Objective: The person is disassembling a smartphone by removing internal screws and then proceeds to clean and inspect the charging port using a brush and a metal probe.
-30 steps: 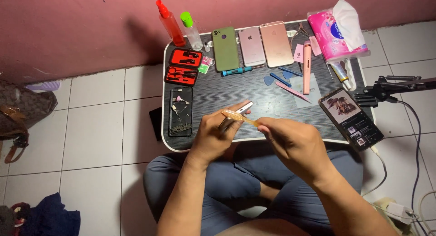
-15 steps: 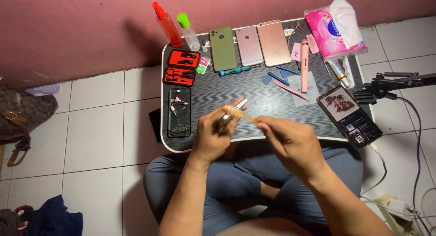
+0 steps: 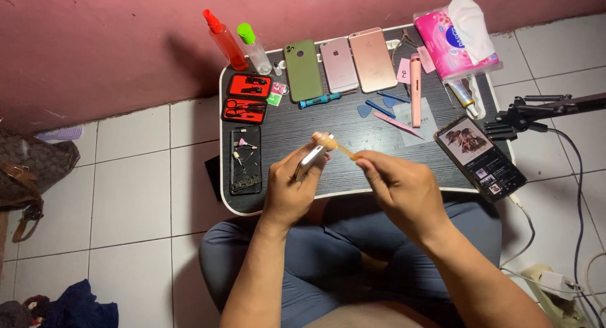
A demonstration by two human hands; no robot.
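Small silver phone (image 3: 309,161) sat mid-frame above the desk (image 3: 328,123), left hand (image 3: 291,190) clamped around it. Right hand (image 3: 399,188) pinched a tan brush (image 3: 333,144), its head touching the phone's top. Lit phone (image 3: 480,158) lay at right.

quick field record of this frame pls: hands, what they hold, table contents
left hand: holds a silver phone edge-up over the table
right hand: pinches a small tan brush, its tip at the phone's top
table: dark, low, over the lap
back row: red spray bottle, green-capped bottle, green phone, two pinkish phones
left side: red tool case, opened phone
right side: lit phone, pink tissue pack
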